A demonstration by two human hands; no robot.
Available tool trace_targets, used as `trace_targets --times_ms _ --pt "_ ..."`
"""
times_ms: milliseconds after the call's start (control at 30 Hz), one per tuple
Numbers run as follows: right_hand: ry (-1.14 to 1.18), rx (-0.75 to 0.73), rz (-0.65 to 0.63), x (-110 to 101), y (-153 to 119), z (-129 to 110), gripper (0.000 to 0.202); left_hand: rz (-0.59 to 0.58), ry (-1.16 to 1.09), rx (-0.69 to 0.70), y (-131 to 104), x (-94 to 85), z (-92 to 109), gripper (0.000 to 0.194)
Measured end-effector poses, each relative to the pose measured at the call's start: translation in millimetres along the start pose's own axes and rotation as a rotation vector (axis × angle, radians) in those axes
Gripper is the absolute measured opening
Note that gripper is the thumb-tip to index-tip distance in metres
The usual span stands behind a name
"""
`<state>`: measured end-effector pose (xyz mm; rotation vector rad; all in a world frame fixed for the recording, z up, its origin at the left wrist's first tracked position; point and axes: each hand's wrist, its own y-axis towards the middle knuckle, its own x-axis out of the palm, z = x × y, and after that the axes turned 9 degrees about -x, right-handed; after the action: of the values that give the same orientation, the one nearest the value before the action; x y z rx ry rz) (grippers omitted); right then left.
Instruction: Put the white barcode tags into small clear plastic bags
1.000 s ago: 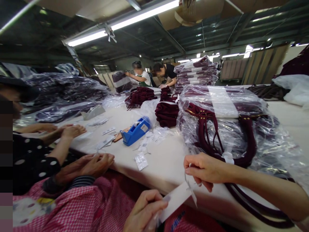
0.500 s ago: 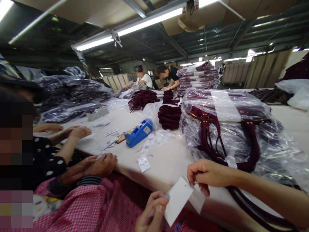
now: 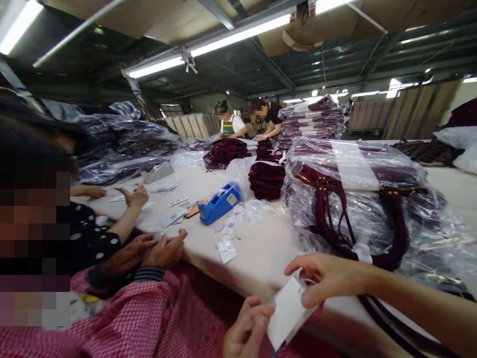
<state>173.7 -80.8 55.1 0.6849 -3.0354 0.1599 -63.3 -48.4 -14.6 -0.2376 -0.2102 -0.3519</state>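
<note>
One white tag [image 3: 287, 313], lower centre, is pinched in the left hand [image 3: 250, 324]; the right hand [image 3: 323, 282] touches it, its grip unclear. Beyond, the pale desk [image 3: 266, 243] carries plastic-wrapped maroon bags [image 3: 395, 171], right, and a blue tape dispenser [image 3: 218, 205], centre. Upper frame: tube light [image 3: 238, 36], dark roof [image 3: 350, 62].

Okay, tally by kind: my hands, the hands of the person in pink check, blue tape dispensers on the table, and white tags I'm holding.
Your hands: 2, left hand and right hand
Pink-check person's hands: 2
Blue tape dispenser: 1
White tag: 1 visible; any behind it, unclear
Total: 6 visible
</note>
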Motion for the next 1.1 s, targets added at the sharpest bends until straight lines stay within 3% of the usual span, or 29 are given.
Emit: trace_targets --times_ms 133,300,367,500,600,833,1100 --pt "-0.119 -0.094 0.122 0.8 8.4 6.3 0.045 0.020 0.165 0.080 6.2 -2.6 -1.2 0.023" --pt "-0.638 -0.376 0.444 -6.4 31.5 22.3 0.023 0.172 0.187 0.170 29.6 0.9 10.5 0.020" --pt "-0.781 -0.443 0.503 -11.0 44.7 36.6 0.016 0.189 0.225 0.201 44.1 0.9 12.5 0.020" --pt "-0.863 -0.433 0.478 -14.8 64.3 67.4 0.015 0.167 0.288 0.212 68.6 -1.0 4.1 0.023" --pt "-0.877 -0.409 0.460 -14.0 67.1 79.2 0.015 0.144 0.177 0.152 76.0 0.9 -4.8 0.024" --pt "-0.987 -0.356 0.494 -16.3 68.5 84.7 0.019 0.117 -0.167 0.068 82.0 16.6 -11.8 0.022" --pt "-0.982 -0.413 0.513 -20.6 68.2 78.1 0.029 0.151 -0.190 0.090 84.1 19.8 -8.6 0.029"
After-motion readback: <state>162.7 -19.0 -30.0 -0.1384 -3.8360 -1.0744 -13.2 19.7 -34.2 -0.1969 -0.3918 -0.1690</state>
